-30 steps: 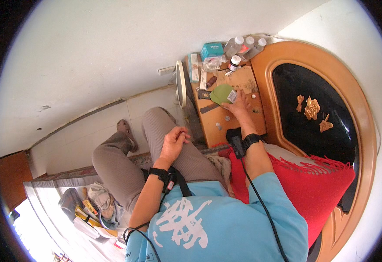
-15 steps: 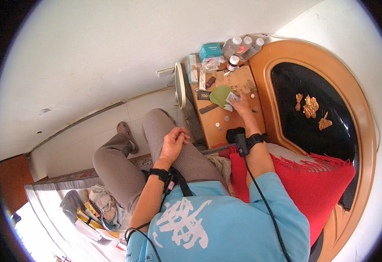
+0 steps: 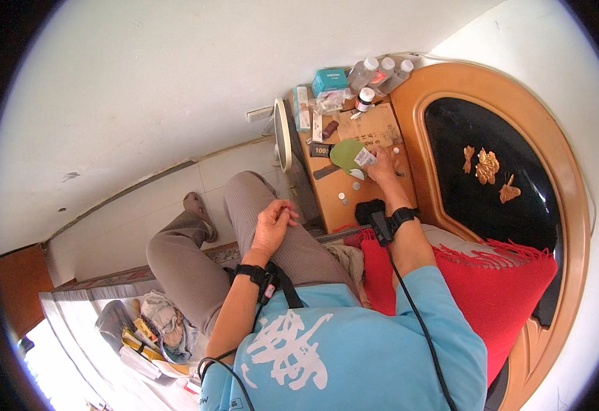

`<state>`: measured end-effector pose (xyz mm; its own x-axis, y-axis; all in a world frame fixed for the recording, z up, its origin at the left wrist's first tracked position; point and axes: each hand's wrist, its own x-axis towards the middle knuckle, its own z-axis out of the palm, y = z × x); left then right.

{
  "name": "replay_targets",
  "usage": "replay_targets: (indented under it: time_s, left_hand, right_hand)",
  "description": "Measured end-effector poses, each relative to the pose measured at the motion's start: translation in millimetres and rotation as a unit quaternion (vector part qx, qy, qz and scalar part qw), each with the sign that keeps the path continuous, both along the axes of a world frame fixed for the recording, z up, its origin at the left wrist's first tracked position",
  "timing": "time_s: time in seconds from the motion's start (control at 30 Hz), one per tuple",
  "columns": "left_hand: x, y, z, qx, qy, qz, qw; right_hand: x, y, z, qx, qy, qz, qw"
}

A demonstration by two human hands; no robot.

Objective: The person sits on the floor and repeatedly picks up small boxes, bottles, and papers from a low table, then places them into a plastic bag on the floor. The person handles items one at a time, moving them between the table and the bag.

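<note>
My right hand (image 3: 384, 166) reaches over a small wooden bedside table (image 3: 334, 198) and pinches a small white packet (image 3: 364, 157). The packet lies against a flat green round thing (image 3: 344, 154) on the tabletop. A black band with a cable wraps my right wrist. My left hand (image 3: 274, 222) rests on my left thigh with its fingers loosely bent and nothing in it. That wrist also wears a black band. I sit with both knees bent, in grey trousers.
At the back of the table stand clear plastic bottles (image 3: 381, 70), a teal box (image 3: 329, 79) and a small dark jar (image 3: 363, 100). A wooden headboard with a black panel (image 3: 518, 205) curves on the right above a red fringed cloth (image 3: 477, 274). Bags and clutter (image 3: 149, 329) lie lower left.
My right hand stays over the table and has shifted slightly with the white packet by the green thing. My left hand has not moved.
</note>
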<state>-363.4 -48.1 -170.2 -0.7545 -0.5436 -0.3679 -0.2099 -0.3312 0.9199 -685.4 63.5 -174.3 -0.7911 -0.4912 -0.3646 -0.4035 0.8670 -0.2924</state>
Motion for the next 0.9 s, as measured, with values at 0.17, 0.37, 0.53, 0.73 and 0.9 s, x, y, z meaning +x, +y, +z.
replay_targets:
  time_s: [0.17,0.37,0.53,0.73,0.9]
  left_hand:
    - [-2,0,3,0.001,0.004,-0.001,1.000]
    - [-1,1,5,-0.021,-0.002,0.014,1.000]
    - [0,1,0,-0.003,0.005,0.012,1.000]
    - [1,-1,-5,-0.007,0.009,0.007,1.000]
    - [0,0,-5,0.004,0.016,0.010,1.000]
  right_hand:
    - [-9,11,-35,-0.050,0.022,-0.003,0.999]
    - [-24,30,-49,-0.193,-0.062,-0.007,0.979]
    - [-44,51,-12,-0.236,-0.105,-0.079,0.963]
    - [-71,99,-33,-0.160,-0.131,-0.280,0.937]
    - [-66,105,-45,-0.111,-0.136,-0.346,0.922]
